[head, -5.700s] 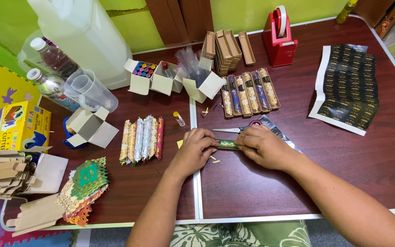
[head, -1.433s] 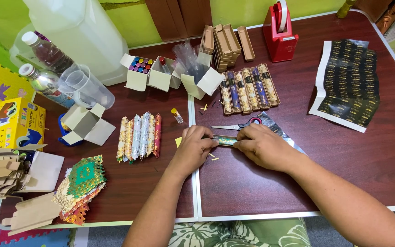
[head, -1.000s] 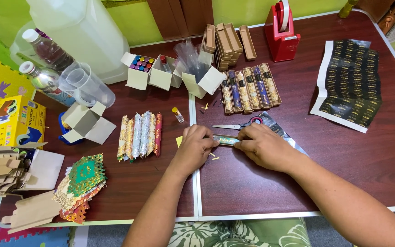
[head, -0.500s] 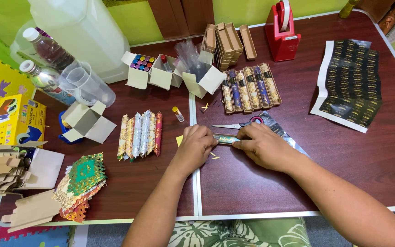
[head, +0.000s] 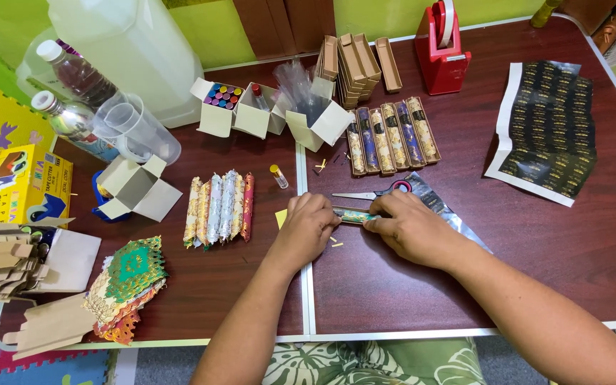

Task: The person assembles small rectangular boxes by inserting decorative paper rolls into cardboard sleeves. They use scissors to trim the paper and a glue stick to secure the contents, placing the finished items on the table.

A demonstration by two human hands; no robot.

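Barely shifted from the earlier frames: both hands stay pinched on the same small wrapped tube (head: pixel 354 214), lying flat on the worktop (head: pixel 550 242) near its front centre seam. Left hand (head: pixel 308 227) curled over the tube's left end, fingertips closed on it; right hand (head: pixel 411 227) closed on the right end, knuckles up. Scissors (head: pixel 372 194) just behind the tube, on a clear plastic sheet (head: pixel 436 207). Row of wrapped tubes (head: pixel 219 208) left of the hands, well apart from a second row in open boxes (head: pixel 392 135) further back. Red tape dispenser (head: pixel 442 48) at the far edge, dark printed sheet (head: pixel 547 132) to the right
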